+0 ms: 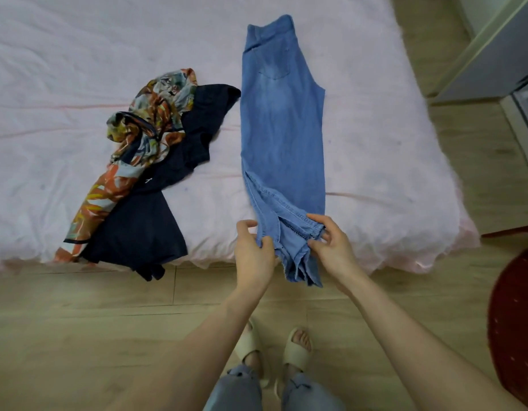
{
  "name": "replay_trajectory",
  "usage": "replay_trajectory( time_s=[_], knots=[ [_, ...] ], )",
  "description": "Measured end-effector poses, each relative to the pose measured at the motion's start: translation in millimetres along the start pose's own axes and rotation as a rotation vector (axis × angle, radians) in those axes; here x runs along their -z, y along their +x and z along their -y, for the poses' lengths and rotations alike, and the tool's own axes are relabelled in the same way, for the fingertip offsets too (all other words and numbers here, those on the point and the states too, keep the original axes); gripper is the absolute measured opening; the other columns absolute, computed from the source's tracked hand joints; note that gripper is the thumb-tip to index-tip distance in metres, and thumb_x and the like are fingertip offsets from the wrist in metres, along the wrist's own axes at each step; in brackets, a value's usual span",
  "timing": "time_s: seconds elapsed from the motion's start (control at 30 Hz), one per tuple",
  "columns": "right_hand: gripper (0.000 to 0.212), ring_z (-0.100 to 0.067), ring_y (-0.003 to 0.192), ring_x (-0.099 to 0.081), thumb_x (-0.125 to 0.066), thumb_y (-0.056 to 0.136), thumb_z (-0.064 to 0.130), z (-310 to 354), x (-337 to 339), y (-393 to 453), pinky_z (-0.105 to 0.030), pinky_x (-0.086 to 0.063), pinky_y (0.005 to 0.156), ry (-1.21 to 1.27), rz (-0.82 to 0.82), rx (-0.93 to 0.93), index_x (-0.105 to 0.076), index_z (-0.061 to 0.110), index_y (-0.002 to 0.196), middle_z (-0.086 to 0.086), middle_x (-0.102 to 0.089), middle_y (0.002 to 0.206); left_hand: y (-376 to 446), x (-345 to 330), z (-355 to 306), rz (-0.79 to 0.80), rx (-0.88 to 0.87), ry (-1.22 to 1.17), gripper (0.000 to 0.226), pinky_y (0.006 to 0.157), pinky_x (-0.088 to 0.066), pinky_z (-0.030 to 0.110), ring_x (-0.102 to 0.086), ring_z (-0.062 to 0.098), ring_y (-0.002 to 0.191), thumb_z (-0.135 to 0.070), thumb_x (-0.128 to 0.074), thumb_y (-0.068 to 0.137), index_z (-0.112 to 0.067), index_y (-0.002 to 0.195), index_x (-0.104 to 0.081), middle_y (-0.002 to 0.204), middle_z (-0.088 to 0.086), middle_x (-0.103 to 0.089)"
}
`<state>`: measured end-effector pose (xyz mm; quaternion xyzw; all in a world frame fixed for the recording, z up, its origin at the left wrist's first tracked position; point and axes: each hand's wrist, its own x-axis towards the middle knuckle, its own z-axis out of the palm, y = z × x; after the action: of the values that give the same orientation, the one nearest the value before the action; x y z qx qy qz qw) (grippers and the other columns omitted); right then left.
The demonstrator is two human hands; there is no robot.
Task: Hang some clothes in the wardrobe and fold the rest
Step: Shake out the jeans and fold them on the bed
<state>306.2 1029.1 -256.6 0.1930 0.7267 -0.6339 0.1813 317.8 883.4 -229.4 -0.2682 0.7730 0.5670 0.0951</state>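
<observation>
Nearest, below the hands, two feet in cream slide sandals (pixel 298 350) stood on the wooden floor (pixel 78 321). The blue jeans (pixel 282 129) lay flat on the pink bedspread (pixel 390 173), folded lengthwise leg on leg, waistband and a back pocket at the far end, faded pale along the thigh. Their hems hung past the bed's near edge between the two hands. The left hand (pixel 253 253) pinched the left side of the hem between thumb and fingers, forearm reaching forward from below. The right hand (pixel 331 243) gripped the right side of the hem, fingers curled over the stitched cuff. Left of the left hand, a dark navy garment (pixel 144 232) sprawled crumpled, with a floral printed scarf (pixel 150 120) draped across it farther back.
</observation>
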Motion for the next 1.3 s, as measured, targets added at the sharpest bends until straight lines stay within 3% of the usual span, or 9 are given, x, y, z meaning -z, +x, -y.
replay_trajectory(
  time_s=[0.13, 0.37, 0.47, 0.6, 0.7, 0.87, 1.0, 1.17, 1.3],
  knots=[
    [0.039, -0.011, 0.096, -0.065, -0.051, 0.087, -0.010, 5.0, -11.2, -0.4, -0.018, -0.055, 0.073, -0.078, 0.040, -0.015, -0.060, 0.020, 0.110, -0.003, -0.066, 0.108, 4.5, 5.7, 5.1, 0.018, 0.017, 0.085, 0.021, 0.047, -0.039, 0.014, -0.048, 0.004, 0.048, -0.008, -0.047, 0.093, -0.012, 0.113, -0.049, 0.069, -0.001, -0.051],
    [0.002, -0.023, 0.079, -0.069, -0.067, 0.088, 0.016, -5.0, -29.7, -3.2, -0.038, -0.055, 0.077, -0.065, 0.033, -0.036, -0.066, 0.018, 0.086, -0.014, -0.071, 0.083, 12.4, 6.0, 11.6, 0.068, 0.125, 0.088, 0.046, 0.075, -0.054, 0.034, -0.065, 0.024, 0.091, -0.008, -0.059, 0.085, -0.016, 0.127, -0.041, 0.108, 0.006, -0.064],
    [0.003, -0.023, 0.080, -0.066, -0.067, 0.088, 0.016, -7.2, -31.1, -0.7, -0.035, -0.053, 0.075, -0.090, -0.081, -0.040, -0.066, 0.016, 0.085, -0.010, -0.069, 0.082, 15.9, 12.4, 16.1, 0.051, 0.102, 0.191, 0.042, 0.076, -0.054, 0.038, -0.063, 0.028, 0.090, 0.009, -0.045, 0.081, -0.014, 0.116, -0.051, 0.109, 0.005, -0.061],
    [0.034, -0.021, 0.085, -0.064, -0.065, 0.087, 0.010, -12.9, -25.9, 1.1, -0.035, -0.053, 0.079, -0.217, -0.234, -0.021, -0.057, 0.019, 0.119, -0.004, -0.065, 0.094, 17.9, 21.9, 20.1, -0.002, 0.096, 0.365, 0.031, 0.061, -0.044, 0.033, -0.056, 0.025, 0.070, 0.006, -0.038, 0.082, -0.014, 0.104, -0.042, 0.082, 0.005, -0.058],
    [0.025, -0.018, 0.090, -0.066, -0.066, 0.085, 0.010, -18.3, -22.6, 3.6, -0.039, -0.054, 0.086, -0.278, -0.285, -0.051, -0.064, 0.012, 0.109, -0.002, -0.069, 0.100, 20.0, 25.8, 20.9, -0.007, 0.115, 0.414, 0.027, 0.060, -0.042, 0.034, -0.056, 0.030, 0.071, -0.002, -0.044, 0.083, -0.013, 0.105, -0.033, 0.082, 0.009, -0.058],
    [0.013, -0.024, 0.072, -0.058, -0.057, 0.083, 0.000, -17.1, -25.5, -1.4, -0.031, -0.047, 0.065, -0.236, -0.251, -0.098, -0.052, 0.009, 0.091, -0.011, -0.061, 0.091, 21.5, 29.1, 19.6, 0.088, 0.188, 0.338, 0.033, 0.064, -0.053, 0.034, -0.062, 0.024, 0.073, -0.004, -0.057, 0.075, -0.013, 0.106, -0.048, 0.077, 0.002, -0.062],
    [0.039, -0.023, 0.092, -0.062, -0.050, 0.085, -0.005, -19.5, -36.5, -7.8, -0.033, -0.051, 0.078, -0.212, -0.123, -0.119, -0.051, 0.013, 0.119, -0.006, -0.059, 0.107, 21.7, 28.2, 26.1, 0.169, 0.244, 0.194, 0.026, 0.071, -0.059, 0.044, -0.068, 0.027, 0.071, 0.000, -0.054, 0.072, -0.012, 0.094, -0.062, 0.076, 0.009, -0.070],
    [0.047, -0.018, 0.088, -0.068, -0.047, 0.082, -0.010, -20.3, -57.2, -22.0, -0.031, -0.057, 0.076, -0.318, 0.107, 0.070, -0.067, 0.016, 0.115, -0.002, -0.072, 0.097, 18.8, 23.0, 24.2, 0.277, 0.310, -0.006, 0.028, 0.076, -0.057, 0.040, -0.061, 0.024, 0.068, 0.010, -0.045, 0.079, -0.001, 0.097, -0.063, 0.077, 0.015, -0.065],
    [0.047, -0.015, 0.096, -0.066, -0.049, 0.085, -0.005, -24.1, -64.0, -28.1, -0.032, -0.054, 0.086, -0.384, 0.049, 0.135, -0.066, 0.019, 0.122, -0.001, -0.072, 0.106, 20.2, 17.6, 28.0, 0.283, 0.387, -0.094, 0.020, 0.079, -0.056, 0.042, -0.061, 0.025, 0.077, -0.004, -0.043, 0.087, -0.004, 0.093, -0.062, 0.091, 0.020, -0.065]
  ],
)
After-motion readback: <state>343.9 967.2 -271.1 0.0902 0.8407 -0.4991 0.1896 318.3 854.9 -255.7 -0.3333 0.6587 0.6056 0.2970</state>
